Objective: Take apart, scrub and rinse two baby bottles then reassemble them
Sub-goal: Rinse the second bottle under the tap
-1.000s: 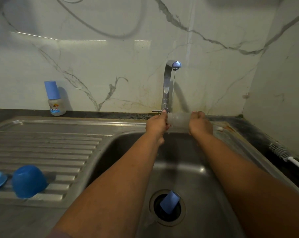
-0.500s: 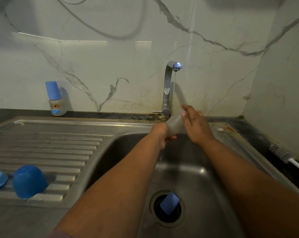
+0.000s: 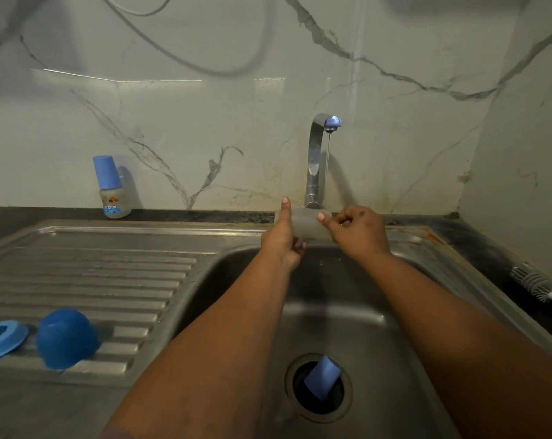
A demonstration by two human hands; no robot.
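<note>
Head view: both hands, left (image 3: 282, 239) and right (image 3: 357, 231), grasp the frosted bottle (image 3: 306, 224) at twelve o'clock, ends hidden.

bottle (image 3: 304, 224) under tap (image 3: 316, 160) | cap (image 3: 66, 339) on drainboard (image 3: 110, 280) | brush (image 3: 536, 285) right
</note>
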